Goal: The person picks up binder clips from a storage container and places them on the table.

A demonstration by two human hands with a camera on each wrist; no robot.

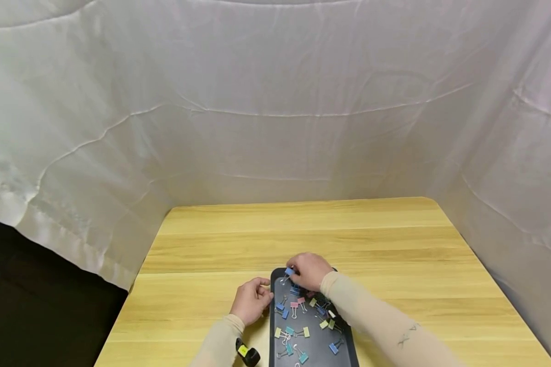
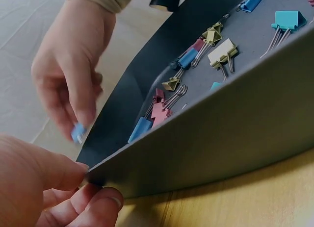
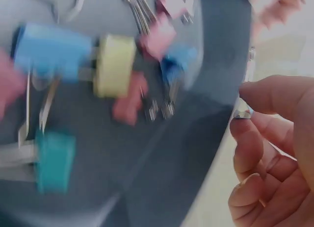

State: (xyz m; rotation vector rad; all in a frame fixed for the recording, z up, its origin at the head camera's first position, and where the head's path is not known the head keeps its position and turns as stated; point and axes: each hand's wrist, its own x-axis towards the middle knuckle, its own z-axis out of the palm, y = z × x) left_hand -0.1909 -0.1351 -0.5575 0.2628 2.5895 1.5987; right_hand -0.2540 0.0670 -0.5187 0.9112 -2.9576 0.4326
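A dark tray (image 1: 316, 351) holds many small binder clips in blue, pink, yellow and teal. My right hand (image 1: 310, 271) is over the tray's far end and pinches a blue binder clip (image 1: 289, 271) between thumb and fingers. In the right wrist view only a bit of that clip (image 3: 242, 113) shows at the fingertips. My left hand (image 1: 251, 300) is at the tray's left side; the left wrist view has its thumb and fingers pinching the tray's rim (image 2: 105, 165). Several pink binder clips (image 1: 294, 307) lie near the tray's middle, teal ones (image 1: 303, 358) nearer the front.
A black object with a yellow patch (image 1: 248, 352) lies on the wooden table (image 1: 202, 244) beside the left forearm. Pale fabric (image 1: 303, 142) hangs behind the table and at both sides. Other clips in the right wrist view are blurred.
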